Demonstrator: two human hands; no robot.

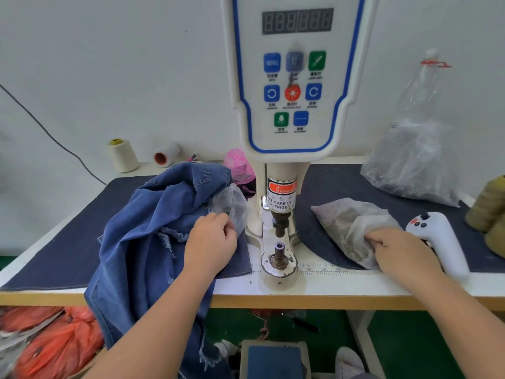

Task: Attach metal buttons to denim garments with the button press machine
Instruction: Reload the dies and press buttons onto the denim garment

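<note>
- While both hands sit on the table [341, 285], the button press machine [284, 132] stands between them; its lower die post [279, 251] is bare, with the upper punch [280, 224] above it and apart from it.
- Left hand [210, 243]: left of the press base, resting on the denim garment [142, 236], fingers curled at the edge of a small clear plastic bag [232, 206] lying on the denim. Whether the fingertips actually pinch the bag or the cloth, I cannot tell.
- Right hand [401, 251]: right of the press, fingers curled and pinching the near end of a clear bag of small metal parts [349, 228]; contents are too small to tell exactly, probably buttons.
- Denim garment: bunched in a heap left of the press, one part hanging over the table's front edge; frayed hem visible.
- White handheld controller [440, 242]: just right of the right hand, touching its back edge from this view.
- Larger clear bag [412, 160] with a plastic bottle behind it: far right of the press, against the wall.
- Two thread cones [123, 155] and a pink bag [237, 164]: behind the denim, left of the press column.
- Foot pedal [274, 359]: on the floor below the press.
- Orange bags [54, 343]: under the table, left of the pedal.
</note>
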